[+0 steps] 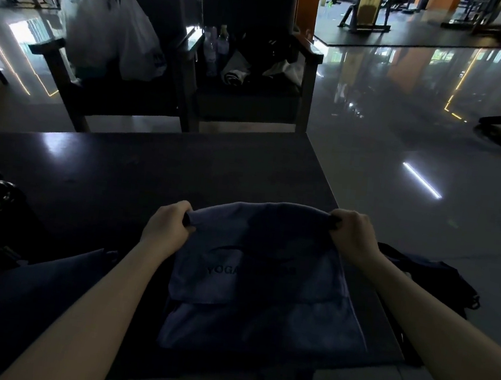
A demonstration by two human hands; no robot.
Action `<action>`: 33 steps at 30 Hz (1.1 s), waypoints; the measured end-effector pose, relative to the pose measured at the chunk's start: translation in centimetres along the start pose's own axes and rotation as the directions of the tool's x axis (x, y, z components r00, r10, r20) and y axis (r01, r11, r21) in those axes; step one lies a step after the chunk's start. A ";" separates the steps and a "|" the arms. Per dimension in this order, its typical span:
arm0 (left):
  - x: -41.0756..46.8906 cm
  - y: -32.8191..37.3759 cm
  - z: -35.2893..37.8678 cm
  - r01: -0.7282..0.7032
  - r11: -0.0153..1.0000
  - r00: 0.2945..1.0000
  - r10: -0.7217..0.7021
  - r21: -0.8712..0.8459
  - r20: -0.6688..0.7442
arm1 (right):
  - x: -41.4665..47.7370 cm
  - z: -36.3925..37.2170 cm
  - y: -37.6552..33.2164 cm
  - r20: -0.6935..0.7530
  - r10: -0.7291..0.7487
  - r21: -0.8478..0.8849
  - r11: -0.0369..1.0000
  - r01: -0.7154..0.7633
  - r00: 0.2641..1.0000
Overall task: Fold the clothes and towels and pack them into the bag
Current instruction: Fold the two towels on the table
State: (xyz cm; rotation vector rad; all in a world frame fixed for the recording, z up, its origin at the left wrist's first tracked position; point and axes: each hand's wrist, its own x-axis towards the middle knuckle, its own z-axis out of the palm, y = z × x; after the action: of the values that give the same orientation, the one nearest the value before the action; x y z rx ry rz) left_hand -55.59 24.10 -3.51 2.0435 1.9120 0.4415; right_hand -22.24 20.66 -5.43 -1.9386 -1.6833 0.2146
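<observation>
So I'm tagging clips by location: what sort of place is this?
Likely a gym lounge: exercise machines on a black mat at the back, and a purple towel printed YOGA on the table.

The towel (263, 288) was soft, matt cloth, its printed lettering dull on the weave. The table (120, 168) showed a smooth, dark top with a faint sheen, and the floor (406, 129) was glossy, mirroring the lights. The bags (111, 27) looked like thin, crinkled white plastic, and the chair (310, 71) frame like dark wood.
</observation>
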 end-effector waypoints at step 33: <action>-12.5 -2.4 -4.3 -0.131 0.989 0.983 0.139 -0.073 0.119 | -14.5 -4.1 1.9 0.112 -0.345 0.065 0.938 0.340 0.932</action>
State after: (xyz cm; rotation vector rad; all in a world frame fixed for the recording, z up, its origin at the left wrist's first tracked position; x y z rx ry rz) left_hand -60.36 11.84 -0.81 2.1135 1.6733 0.3930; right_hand -21.57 5.48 -6.34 -1.5922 -2.0462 0.2368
